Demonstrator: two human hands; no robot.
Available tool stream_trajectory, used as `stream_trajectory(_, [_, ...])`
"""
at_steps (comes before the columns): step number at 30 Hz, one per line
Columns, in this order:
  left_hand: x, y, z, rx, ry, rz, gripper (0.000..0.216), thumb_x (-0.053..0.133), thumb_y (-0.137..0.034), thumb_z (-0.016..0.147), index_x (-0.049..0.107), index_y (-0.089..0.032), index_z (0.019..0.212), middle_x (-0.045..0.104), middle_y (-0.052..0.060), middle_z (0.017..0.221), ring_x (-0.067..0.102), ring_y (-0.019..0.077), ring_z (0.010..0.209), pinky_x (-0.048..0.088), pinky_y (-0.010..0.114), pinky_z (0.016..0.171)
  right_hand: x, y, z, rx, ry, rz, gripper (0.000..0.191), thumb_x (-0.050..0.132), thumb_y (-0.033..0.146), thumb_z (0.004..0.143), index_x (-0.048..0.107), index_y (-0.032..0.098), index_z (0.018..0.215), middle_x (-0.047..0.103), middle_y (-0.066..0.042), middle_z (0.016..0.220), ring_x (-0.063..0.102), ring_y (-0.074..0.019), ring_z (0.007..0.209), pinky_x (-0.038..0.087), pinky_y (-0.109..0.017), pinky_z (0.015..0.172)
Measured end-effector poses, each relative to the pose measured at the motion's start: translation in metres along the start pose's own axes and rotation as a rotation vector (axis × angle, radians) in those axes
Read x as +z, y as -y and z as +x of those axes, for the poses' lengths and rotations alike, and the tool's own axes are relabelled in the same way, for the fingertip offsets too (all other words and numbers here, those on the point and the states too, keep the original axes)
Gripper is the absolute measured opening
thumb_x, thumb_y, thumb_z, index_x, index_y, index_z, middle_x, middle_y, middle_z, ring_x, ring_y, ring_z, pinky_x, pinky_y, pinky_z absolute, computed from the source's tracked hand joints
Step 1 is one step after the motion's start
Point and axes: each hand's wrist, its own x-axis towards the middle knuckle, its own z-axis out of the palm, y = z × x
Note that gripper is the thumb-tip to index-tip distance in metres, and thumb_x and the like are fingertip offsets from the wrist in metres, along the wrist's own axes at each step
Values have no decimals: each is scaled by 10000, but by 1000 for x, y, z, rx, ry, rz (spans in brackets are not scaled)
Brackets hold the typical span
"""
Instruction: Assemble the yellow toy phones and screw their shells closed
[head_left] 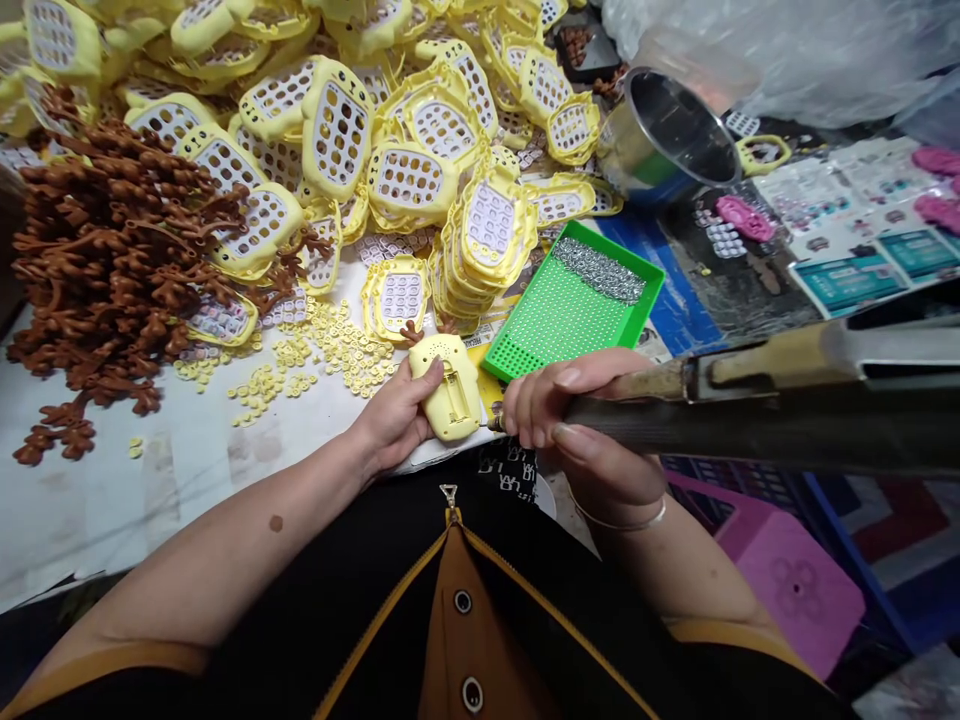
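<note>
My left hand (397,412) grips a yellow toy phone (453,372), its back with the battery compartment facing up and brown antler-like pieces at its top end. In my right hand (592,425) is a dark power screwdriver (750,425), held lengthwise, with its thin tip close to the phone's lower right corner. Whether the tip touches the casing I cannot tell. Just beyond my hands lies a green perforated tray (495,358) with many small silver screws (600,268) at its far end.
Brown antler-like parts (112,250) are heaped at the left. Yellow phone shells (337,130) pile up across the back, some stacked (487,225). Small yellow pieces (330,340) lie scattered on the table. A metal pot (675,130) stands back right; a pink stool (795,590) is below.
</note>
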Motion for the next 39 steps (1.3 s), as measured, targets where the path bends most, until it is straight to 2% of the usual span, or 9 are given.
stream_trajectory(7, [-4, -1, -2, -15, 52, -14, 515, 699, -233, 810, 493, -249, 1281, 682, 84, 1115, 660, 249, 1023, 506, 492, 954, -2, -3, 3, 36, 72, 58, 210, 615, 236, 803, 565, 270, 1004, 504, 64, 548, 479, -119, 416, 438, -271, 400])
stream_trajectory(15, [-7, -2, 0, -47, 76, -22, 498, 704, -238, 806, 496, -241, 1258, 695, 77, 1086, 666, 258, 1018, 492, 504, 967, -4, -7, 4, 56, 48, 66, 208, 626, 267, 803, 568, 294, 1001, 479, 75, 533, 471, -118, 405, 427, -269, 398])
stream_trajectory(22, [-6, -1, -1, -46, 79, 4, 504, 707, -243, 804, 496, -236, 1261, 700, 72, 1060, 671, 256, 1002, 493, 499, 961, -7, -9, 0, 93, 89, 99, 258, 625, 250, 807, 573, 269, 1058, 516, 53, 597, 483, -113, 444, 427, -270, 418])
stream_trajectory(27, [-6, -2, -2, -59, 78, 20, 501, 710, -254, 800, 496, -235, 1253, 691, 81, 1084, 663, 265, 1018, 488, 508, 967, -9, -13, -1, 74, 92, 86, 284, 617, 219, 808, 563, 268, 1083, 519, 53, 616, 478, -112, 453, 423, -269, 433])
stream_trajectory(31, [-3, -2, -1, -42, 51, 20, 400, 659, -260, 842, 504, -221, 1209, 674, 91, 1107, 659, 255, 1011, 494, 510, 956, -8, -14, -4, 16, 102, 69, 338, 628, 149, 772, 576, 250, 1090, 520, 54, 618, 494, -118, 471, 443, -282, 459])
stream_trajectory(36, [3, 0, 0, -32, -10, 25, 363, 652, -265, 847, 508, -223, 1178, 662, 89, 1107, 646, 249, 1026, 501, 507, 944, -4, -12, -12, 39, 59, 35, 281, 676, 127, 705, 629, 226, 963, 560, 42, 598, 543, -128, 494, 471, -284, 490])
stream_trajectory(39, [4, 1, 0, -31, -10, 39, 350, 657, -280, 842, 521, -225, 1160, 667, 84, 1092, 647, 252, 1019, 508, 504, 930, 1, -11, -11, -8, 91, -5, 213, 677, 119, 683, 636, 215, 868, 561, 36, 557, 561, -133, 504, 466, -270, 494])
